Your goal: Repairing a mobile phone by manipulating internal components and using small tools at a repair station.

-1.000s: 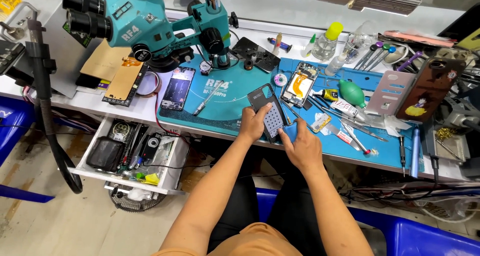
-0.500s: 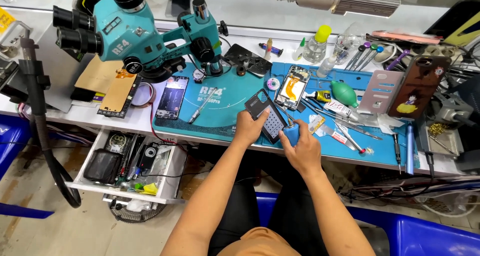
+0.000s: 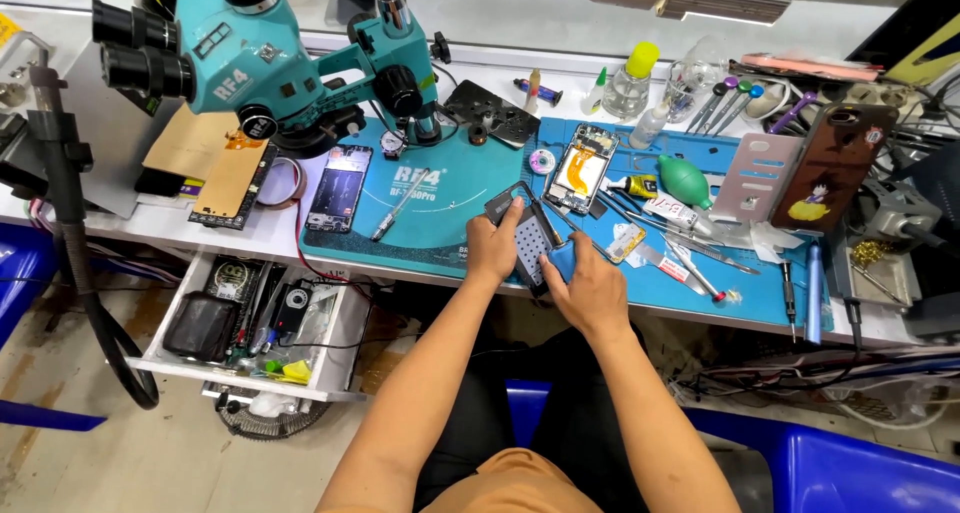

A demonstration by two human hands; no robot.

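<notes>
A dark phone (image 3: 527, 235) with a pale dotted panel on its upper face is lying tilted at the front edge of the teal work mat (image 3: 440, 188), between the person's two hands. The left hand (image 3: 492, 248) is closing around the phone's left side, fingers curled over its edge and thumb on top. The right hand (image 3: 590, 291) is gripping the phone's lower right corner from below, its fingers bent against that edge. Just beyond the phone, an opened handset (image 3: 579, 169) with an orange part showing is resting on the blue mat (image 3: 740, 273), near a green rubber blower (image 3: 686, 181) and scattered tweezers (image 3: 690, 268). Farther left, another phone (image 3: 338, 187) is lying flat beside the teal microscope (image 3: 270, 58). Below the bench, an open drawer (image 3: 255, 323) is holding small tools.
</notes>
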